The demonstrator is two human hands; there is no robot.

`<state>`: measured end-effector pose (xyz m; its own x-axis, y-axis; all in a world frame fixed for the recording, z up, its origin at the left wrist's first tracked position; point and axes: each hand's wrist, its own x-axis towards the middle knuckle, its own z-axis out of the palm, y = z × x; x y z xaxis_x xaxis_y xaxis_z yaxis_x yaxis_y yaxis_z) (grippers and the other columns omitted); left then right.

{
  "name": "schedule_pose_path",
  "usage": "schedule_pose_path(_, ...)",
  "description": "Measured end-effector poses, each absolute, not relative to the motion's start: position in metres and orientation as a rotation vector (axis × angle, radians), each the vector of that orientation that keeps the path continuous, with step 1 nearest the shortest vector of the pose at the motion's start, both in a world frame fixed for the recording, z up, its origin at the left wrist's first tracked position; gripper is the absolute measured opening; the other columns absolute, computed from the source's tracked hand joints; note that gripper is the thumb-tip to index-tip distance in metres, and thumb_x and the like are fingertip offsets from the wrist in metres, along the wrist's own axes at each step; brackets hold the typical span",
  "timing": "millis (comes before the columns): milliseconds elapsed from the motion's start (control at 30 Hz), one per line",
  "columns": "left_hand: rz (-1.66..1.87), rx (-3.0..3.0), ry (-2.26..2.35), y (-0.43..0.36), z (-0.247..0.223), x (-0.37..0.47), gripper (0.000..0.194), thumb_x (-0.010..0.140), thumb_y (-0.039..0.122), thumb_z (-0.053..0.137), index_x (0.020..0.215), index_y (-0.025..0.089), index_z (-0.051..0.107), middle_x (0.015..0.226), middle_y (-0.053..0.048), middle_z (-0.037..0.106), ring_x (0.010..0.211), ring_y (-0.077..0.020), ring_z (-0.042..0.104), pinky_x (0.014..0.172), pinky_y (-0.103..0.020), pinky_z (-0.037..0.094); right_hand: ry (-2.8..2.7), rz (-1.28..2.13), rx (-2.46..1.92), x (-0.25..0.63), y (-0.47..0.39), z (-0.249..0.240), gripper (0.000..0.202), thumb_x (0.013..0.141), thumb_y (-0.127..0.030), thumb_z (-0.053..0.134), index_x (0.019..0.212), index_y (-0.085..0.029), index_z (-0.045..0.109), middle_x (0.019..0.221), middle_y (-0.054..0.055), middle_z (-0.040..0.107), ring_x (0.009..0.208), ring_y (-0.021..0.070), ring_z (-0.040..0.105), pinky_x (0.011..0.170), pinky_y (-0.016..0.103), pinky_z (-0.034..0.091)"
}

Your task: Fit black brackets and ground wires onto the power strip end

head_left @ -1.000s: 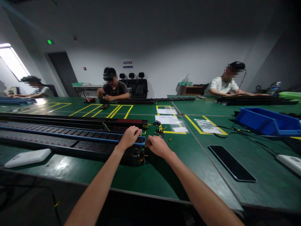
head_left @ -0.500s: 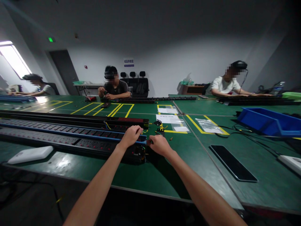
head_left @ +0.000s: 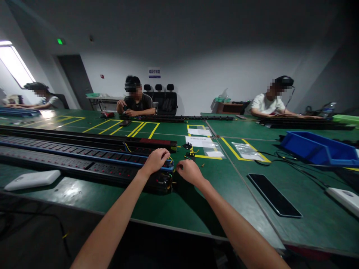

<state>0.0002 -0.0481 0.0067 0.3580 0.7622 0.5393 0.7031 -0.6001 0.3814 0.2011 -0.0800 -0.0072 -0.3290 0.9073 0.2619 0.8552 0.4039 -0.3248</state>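
Two long strips lie side by side on the green tabletop (head_left: 230,209) in front of you: a black socket strip with blue edging (head_left: 106,154), and nearer you a black-and-grey socket strip with small red marks (head_left: 112,170). Along most of their visible length, the sockets look seated in their rows, so that part seems done. The right-hand ends look less finished: thin yellow wire (head_left: 171,160) shows by the blue-edged one, and the nearer strip's end looks open, with small parts exposed (too dark to tell whether anything is fastened there).

Your bare left hand (head_left: 157,160) rests over the blue-edged strip near that end, fingers bent; whether they grip anything, you cannot tell from here. Your bare right hand (head_left: 190,171) is just beyond the end, its thumb and forefinger drawn close; whether something small is between them is hidden. The hands are apart, with the strip's end between them.

Just past your fingers, black perforated metal pieces (head_left: 191,155) lie loose with yellow wire around them, separate from both strips, and a small brass-coloured piece (head_left: 202,165) sits beside them. Whether they belong to these ends is unclear. Behind the blue-edged strip is a long black housing with a dark red section (head_left: 158,142).
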Motion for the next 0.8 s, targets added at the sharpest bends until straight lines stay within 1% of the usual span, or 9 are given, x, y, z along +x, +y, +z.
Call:
schedule_pose_path(133, 0.993, 2.573, 1.330, -0.049, 0.006, 0.003, 0.022, 0.098, 0.029, 0.048, 0.090, 0.020, 0.067, 0.094, -0.006, 0.072, 0.091, -0.0213, 0.066, 0.084, -0.033, 0.049, -2.210, 0.190, -1.505, 0.194, -0.086, -0.012, 0.020, 0.084, -0.018, 0.055, 0.077, -0.019, 0.074, 0.080, 0.010, 0.074, 0.073, 0.0205, 0.066, 0.061, 0.027, 0.033)
schedule_pose_path(300, 0.955, 2.584, 1.371, -0.050, 0.007, 0.006, 0.022, 0.098, 0.028, 0.049, 0.091, 0.020, 0.068, 0.094, -0.007, 0.072, 0.090, -0.0213, 0.066, 0.082, -0.032, 0.049, -2.185, 0.350, -1.368, 0.195, -0.082, -0.022, 0.019, 0.084, -0.016, 0.053, 0.076, -0.018, 0.071, 0.073, 0.005, 0.072, 0.068, 0.0178, 0.064, 0.059, 0.025, 0.031)
schedule_pose_path(400, 0.943, 2.577, 1.381, -0.050, 0.008, 0.006, 0.021, 0.097, 0.028, 0.050, 0.091, 0.020, 0.069, 0.093, -0.007, 0.072, 0.089, -0.0215, 0.067, 0.082, -0.032, 0.049, -2.187, 0.372, -1.311, 0.198, -0.079, -0.025, 0.020, 0.085, -0.016, 0.053, 0.075, -0.018, 0.070, 0.070, 0.004, 0.071, 0.067, 0.0174, 0.063, 0.058, 0.025, 0.030)
schedule_pose_path(500, 0.944, 2.564, 1.382, -0.049, 0.007, 0.006, 0.022, 0.097, 0.029, 0.050, 0.091, 0.020, 0.069, 0.093, -0.006, 0.073, 0.088, -0.0211, 0.067, 0.081, -0.031, 0.049, -2.197, 0.393, -1.315, 0.200, -0.078, -0.023, 0.021, 0.084, -0.017, 0.053, 0.078, -0.018, 0.073, 0.071, 0.003, 0.072, 0.066, 0.0170, 0.062, 0.058, 0.025, 0.031)
schedule_pose_path(600, 0.968, 2.548, 1.394, -0.049, 0.006, 0.005, 0.023, 0.098, 0.030, 0.049, 0.092, 0.019, 0.069, 0.093, -0.006, 0.073, 0.088, -0.0205, 0.067, 0.081, -0.030, 0.049, -2.195, 0.422, -1.396, 0.200, -0.078, -0.017, 0.021, 0.082, -0.017, 0.055, 0.083, -0.018, 0.076, 0.077, 0.004, 0.074, 0.067, 0.0167, 0.062, 0.060, 0.024, 0.033)
schedule_pose_path(700, 0.983, 2.545, 1.404, -0.049, 0.006, 0.004, 0.024, 0.098, 0.030, 0.049, 0.092, 0.019, 0.070, 0.093, -0.007, 0.073, 0.089, -0.0202, 0.067, 0.081, -0.030, 0.049, -2.165, 0.385, -1.485, 0.197, -0.080, -0.013, 0.021, 0.082, -0.017, 0.055, 0.081, -0.018, 0.076, 0.078, 0.006, 0.074, 0.070, 0.0168, 0.063, 0.062, 0.024, 0.033)
schedule_pose_path(800, 0.973, 2.561, 1.399, -0.049, 0.006, 0.004, 0.023, 0.098, 0.029, 0.050, 0.092, 0.018, 0.070, 0.093, -0.006, 0.074, 0.088, -0.0201, 0.067, 0.081, -0.029, 0.049, -2.156, 0.346, -1.481, 0.195, -0.082, -0.014, 0.020, 0.082, -0.017, 0.055, 0.080, -0.018, 0.075, 0.076, 0.006, 0.073, 0.071, 0.0171, 0.063, 0.062, 0.024, 0.032)
